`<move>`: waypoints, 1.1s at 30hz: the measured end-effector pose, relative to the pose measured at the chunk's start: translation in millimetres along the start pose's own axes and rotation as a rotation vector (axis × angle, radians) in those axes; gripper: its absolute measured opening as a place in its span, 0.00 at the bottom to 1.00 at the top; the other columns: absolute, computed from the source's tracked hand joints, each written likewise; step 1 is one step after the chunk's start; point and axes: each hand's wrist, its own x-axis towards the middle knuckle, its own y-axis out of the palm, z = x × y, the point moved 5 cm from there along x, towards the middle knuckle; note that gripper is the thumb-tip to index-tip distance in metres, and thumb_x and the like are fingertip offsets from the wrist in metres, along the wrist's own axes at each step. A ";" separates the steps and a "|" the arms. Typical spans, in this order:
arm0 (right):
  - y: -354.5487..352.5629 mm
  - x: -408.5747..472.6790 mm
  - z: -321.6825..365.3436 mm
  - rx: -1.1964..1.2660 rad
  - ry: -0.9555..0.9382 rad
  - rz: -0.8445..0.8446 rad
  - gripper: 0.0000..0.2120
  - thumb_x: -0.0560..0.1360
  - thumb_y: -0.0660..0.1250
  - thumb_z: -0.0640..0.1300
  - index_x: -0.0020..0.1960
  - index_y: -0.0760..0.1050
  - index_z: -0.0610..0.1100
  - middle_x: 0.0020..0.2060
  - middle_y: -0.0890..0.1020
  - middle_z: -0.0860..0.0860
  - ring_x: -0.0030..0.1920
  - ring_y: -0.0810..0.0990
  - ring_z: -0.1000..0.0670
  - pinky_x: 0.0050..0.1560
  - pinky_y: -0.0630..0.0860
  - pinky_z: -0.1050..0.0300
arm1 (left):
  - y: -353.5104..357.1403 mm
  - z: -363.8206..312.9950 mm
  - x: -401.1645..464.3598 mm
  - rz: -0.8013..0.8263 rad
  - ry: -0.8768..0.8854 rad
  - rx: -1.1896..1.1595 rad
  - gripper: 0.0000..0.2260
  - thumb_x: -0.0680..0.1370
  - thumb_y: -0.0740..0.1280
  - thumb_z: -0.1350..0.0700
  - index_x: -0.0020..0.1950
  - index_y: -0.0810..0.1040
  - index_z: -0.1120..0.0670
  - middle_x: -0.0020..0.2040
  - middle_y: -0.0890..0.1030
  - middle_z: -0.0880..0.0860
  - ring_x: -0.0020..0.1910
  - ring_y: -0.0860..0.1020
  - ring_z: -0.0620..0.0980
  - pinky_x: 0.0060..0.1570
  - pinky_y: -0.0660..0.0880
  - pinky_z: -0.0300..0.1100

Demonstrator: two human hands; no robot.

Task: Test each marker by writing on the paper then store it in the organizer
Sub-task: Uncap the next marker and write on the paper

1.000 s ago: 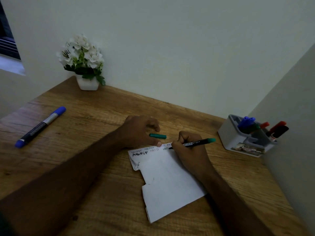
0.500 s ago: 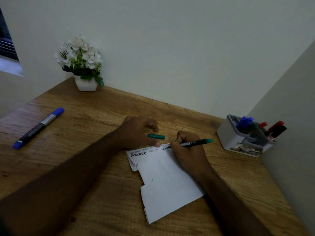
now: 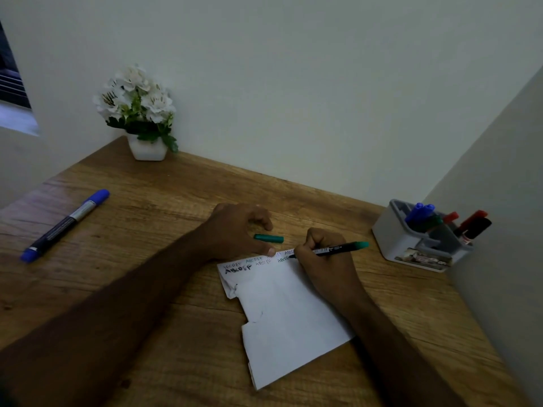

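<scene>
Right now the right hand [image 3: 323,259] grips a green marker [image 3: 338,248], fingers curled tight round it, tip on the top edge of the paper [image 3: 288,318] beside rows of "ABCDEF". Left hand [image 3: 238,230] is loosely open, thumb pressing the paper's top edge, green cap [image 3: 269,238] lying on the desk [image 3: 147,289] inside its curl, grasp unclear. Organizer [image 3: 393,233] sits far right with several markers. 1 blue marker [image 3: 63,226] lies far left. Flower pot [image 3: 147,148] at back.

Bare desk [image 3: 164,218] lies open between the blue marker [image 3: 66,224] and paper [image 3: 289,315] — organizer [image 3: 411,245] crowds the right wall.
</scene>
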 end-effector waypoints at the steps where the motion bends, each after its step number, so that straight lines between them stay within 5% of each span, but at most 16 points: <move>1: -0.4 0.1 0.0 -0.007 0.001 -0.002 0.15 0.68 0.65 0.30 0.28 0.63 0.40 0.23 0.68 0.53 0.27 0.64 0.57 0.27 0.60 0.66 | -0.1 -0.5 0.0 0.001 0.001 0.002 0.33 0.55 0.66 0.26 0.54 0.80 0.43 0.63 0.78 0.41 0.64 0.74 0.43 0.70 0.63 0.56; 9: 1.2 2.0 -0.1 -0.040 -0.007 -0.003 0.21 0.68 0.66 0.29 0.27 0.61 0.46 0.22 0.66 0.57 0.26 0.63 0.58 0.27 0.59 0.66 | -0.4 -0.3 1.1 -0.013 0.011 0.001 0.34 0.55 0.66 0.26 0.54 0.81 0.44 0.63 0.78 0.41 0.64 0.74 0.43 0.69 0.65 0.56; 19: 1.1 1.4 -1.8 -0.033 0.014 -0.008 0.13 0.68 0.66 0.31 0.29 0.65 0.36 0.24 0.69 0.48 0.28 0.65 0.55 0.27 0.61 0.64 | -0.4 1.0 0.5 -0.018 0.017 0.005 0.32 0.56 0.66 0.26 0.53 0.81 0.43 0.61 0.78 0.39 0.63 0.74 0.41 0.69 0.64 0.56; 28: 0.9 1.1 1.0 -0.031 0.008 -0.003 0.15 0.66 0.65 0.35 0.27 0.61 0.45 0.23 0.66 0.54 0.27 0.63 0.57 0.27 0.60 0.63 | 0.2 2.7 0.0 -0.019 -0.007 -0.007 0.30 0.56 0.68 0.28 0.53 0.80 0.42 0.62 0.77 0.38 0.63 0.73 0.40 0.70 0.64 0.57; 33: -14.3 -1.1 -1.8 0.132 0.052 -0.111 0.12 0.70 0.65 0.31 0.29 0.67 0.37 0.27 0.71 0.45 0.30 0.69 0.54 0.33 0.68 0.60 | -0.8 0.6 -0.8 -0.003 0.002 -0.004 0.29 0.57 0.67 0.28 0.53 0.81 0.40 0.63 0.77 0.39 0.65 0.73 0.41 0.71 0.62 0.56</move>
